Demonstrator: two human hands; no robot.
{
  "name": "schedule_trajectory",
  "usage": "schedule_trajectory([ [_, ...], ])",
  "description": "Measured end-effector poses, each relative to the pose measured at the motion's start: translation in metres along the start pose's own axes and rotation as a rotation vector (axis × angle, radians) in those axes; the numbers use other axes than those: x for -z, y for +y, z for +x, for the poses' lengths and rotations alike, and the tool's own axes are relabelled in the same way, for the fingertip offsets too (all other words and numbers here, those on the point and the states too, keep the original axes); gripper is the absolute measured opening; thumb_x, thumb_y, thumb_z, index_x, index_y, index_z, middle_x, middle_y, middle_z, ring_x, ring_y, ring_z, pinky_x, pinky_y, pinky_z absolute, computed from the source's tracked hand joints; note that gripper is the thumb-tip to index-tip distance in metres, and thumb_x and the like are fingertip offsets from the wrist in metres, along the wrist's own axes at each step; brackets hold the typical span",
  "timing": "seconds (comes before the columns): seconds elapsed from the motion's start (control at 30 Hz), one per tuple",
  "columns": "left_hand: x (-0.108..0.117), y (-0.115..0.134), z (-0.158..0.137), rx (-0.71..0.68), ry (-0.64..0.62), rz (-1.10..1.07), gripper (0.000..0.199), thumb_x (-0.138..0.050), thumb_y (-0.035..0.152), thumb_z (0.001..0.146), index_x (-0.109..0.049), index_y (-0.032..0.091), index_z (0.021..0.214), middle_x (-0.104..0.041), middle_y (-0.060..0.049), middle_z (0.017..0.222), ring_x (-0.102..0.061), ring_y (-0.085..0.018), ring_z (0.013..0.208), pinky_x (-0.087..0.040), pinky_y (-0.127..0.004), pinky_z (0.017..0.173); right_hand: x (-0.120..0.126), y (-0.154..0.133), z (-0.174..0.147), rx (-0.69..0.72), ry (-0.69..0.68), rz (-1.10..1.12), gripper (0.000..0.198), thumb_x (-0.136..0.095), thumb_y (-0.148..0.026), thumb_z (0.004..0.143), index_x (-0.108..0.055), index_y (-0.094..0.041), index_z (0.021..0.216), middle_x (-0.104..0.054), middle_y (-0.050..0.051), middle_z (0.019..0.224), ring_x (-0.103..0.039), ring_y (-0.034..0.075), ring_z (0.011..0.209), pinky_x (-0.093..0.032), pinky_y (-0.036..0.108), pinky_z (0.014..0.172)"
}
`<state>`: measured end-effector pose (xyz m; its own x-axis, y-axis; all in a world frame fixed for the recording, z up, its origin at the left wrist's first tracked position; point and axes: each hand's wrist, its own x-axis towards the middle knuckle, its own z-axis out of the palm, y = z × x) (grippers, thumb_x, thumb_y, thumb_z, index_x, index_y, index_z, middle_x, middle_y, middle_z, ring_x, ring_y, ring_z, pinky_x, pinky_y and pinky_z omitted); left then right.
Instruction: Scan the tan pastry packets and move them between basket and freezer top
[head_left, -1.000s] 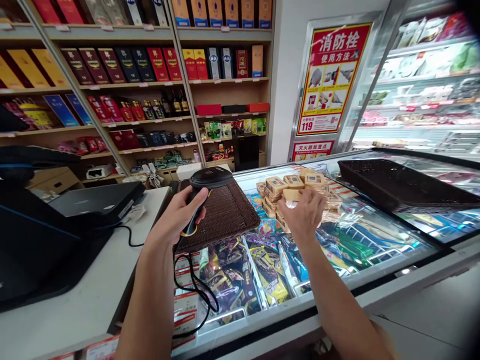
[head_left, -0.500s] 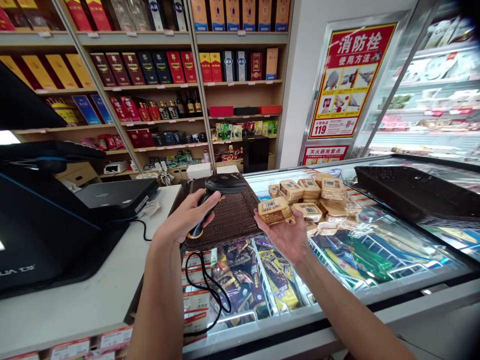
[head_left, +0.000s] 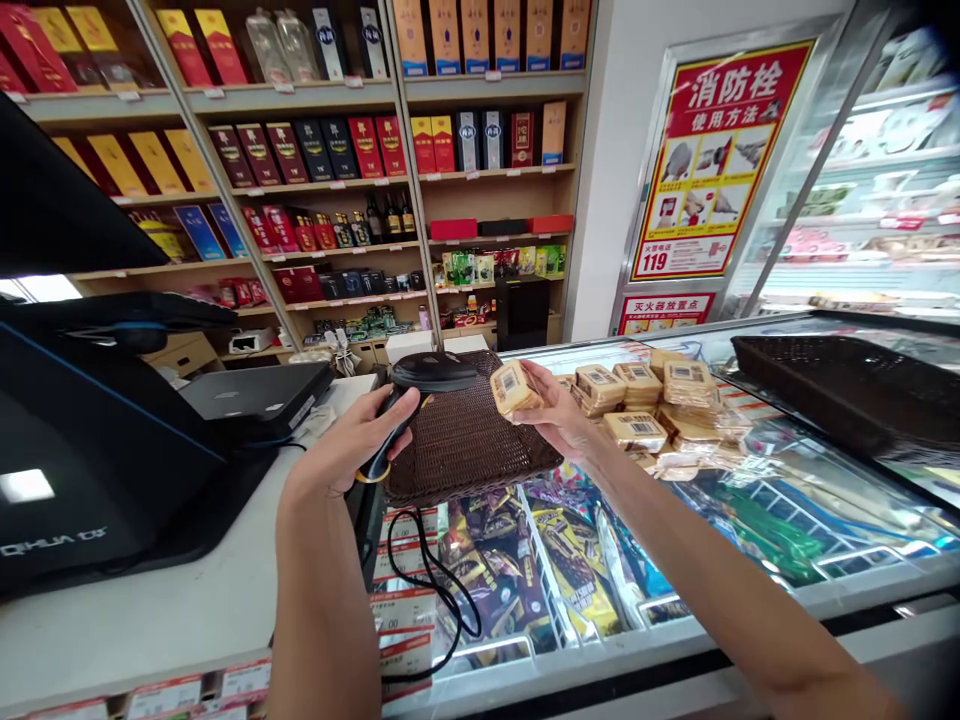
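My left hand (head_left: 367,435) is wrapped round the handle of a black barcode scanner (head_left: 435,372), its head pointing right. My right hand (head_left: 555,410) grips a clear-wrapped pack of biscuits (head_left: 516,390), tilted so that its barcode label faces the scanner. A short gap separates the pack from the scanner head. Below both lies a dark brown woven basket (head_left: 465,445). Just right of my right hand, several similar wrapped packs (head_left: 637,430) are piled on the freezer's glass top.
The glass-topped freezer (head_left: 525,655) holds bagged ice creams. A black cable (head_left: 450,600) loops over its front left. Another dark basket (head_left: 847,390) stands at right. On the left counter are a checkout screen (head_left: 97,440) and a black cash drawer (head_left: 255,395). Shelves of boxed bottles (head_left: 315,150) stand behind.
My right hand has lifted the biscuit pack up and left, away from the pile, and turned its label toward the scanner. The scanner has shifted slightly left within the view.
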<state>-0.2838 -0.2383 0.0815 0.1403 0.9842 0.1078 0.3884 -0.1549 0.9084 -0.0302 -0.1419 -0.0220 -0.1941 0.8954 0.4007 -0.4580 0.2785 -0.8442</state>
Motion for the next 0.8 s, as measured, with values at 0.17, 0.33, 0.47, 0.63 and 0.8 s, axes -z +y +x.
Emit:
schedule_trajectory([
  [0.17, 0.005, -0.003, 0.0, 0.037, 0.054, -0.026, 0.049, -0.06, 0.069, 0.083, -0.055, 0.02, 0.083, -0.046, 0.005, 0.056, -0.041, -0.009, 0.048, -0.029, -0.02, 0.046, -0.007, -0.009, 0.023, -0.028, -0.136, -0.086, 0.088, -0.088, -0.016, 0.047, -0.056, -0.029, 0.129, -0.059, 0.007, 0.139, -0.057, 0.027, 0.126, -0.052, 0.043, 0.101],
  [0.33, 0.004, -0.006, 0.005, 0.014, 0.032, -0.031, 0.047, -0.059, 0.067, 0.085, -0.056, 0.02, 0.082, -0.045, 0.005, 0.057, -0.04, -0.01, 0.049, -0.03, -0.022, 0.048, -0.003, -0.01, 0.027, -0.118, -0.195, -0.062, 0.086, -0.085, -0.012, 0.05, -0.058, -0.028, 0.13, -0.056, 0.007, 0.143, -0.057, 0.027, 0.126, -0.055, 0.041, 0.096],
  [0.47, 0.001, -0.006, 0.008, 0.013, 0.02, -0.018, 0.045, -0.06, 0.065, 0.086, -0.059, 0.02, 0.082, -0.045, 0.005, 0.057, -0.039, -0.01, 0.051, -0.032, -0.023, 0.05, 0.0, -0.008, 0.03, -0.201, -0.194, -0.016, 0.085, -0.083, -0.008, 0.049, -0.06, -0.027, 0.128, -0.056, 0.009, 0.144, -0.06, 0.028, 0.122, -0.057, 0.039, 0.09],
  [0.63, -0.005, -0.003, 0.013, 0.076, 0.017, -0.018, 0.05, -0.063, 0.067, 0.082, -0.064, 0.019, 0.094, -0.046, 0.004, 0.058, -0.042, -0.011, 0.051, -0.032, -0.023, 0.048, 0.007, 0.005, 0.036, -0.217, -0.148, -0.012, 0.079, -0.08, -0.007, 0.047, -0.063, -0.025, 0.122, -0.063, 0.01, 0.135, -0.064, 0.029, 0.114, -0.06, 0.04, 0.081],
  [0.8, -0.005, -0.005, 0.015, 0.053, 0.046, -0.002, 0.048, -0.064, 0.065, 0.081, -0.062, 0.019, 0.09, -0.047, 0.005, 0.057, -0.044, -0.011, 0.05, -0.032, -0.022, 0.048, 0.015, 0.017, 0.04, -0.199, -0.116, -0.01, 0.076, -0.078, -0.007, 0.047, -0.063, -0.024, 0.12, -0.067, 0.009, 0.127, -0.066, 0.027, 0.107, -0.061, 0.037, 0.074],
])
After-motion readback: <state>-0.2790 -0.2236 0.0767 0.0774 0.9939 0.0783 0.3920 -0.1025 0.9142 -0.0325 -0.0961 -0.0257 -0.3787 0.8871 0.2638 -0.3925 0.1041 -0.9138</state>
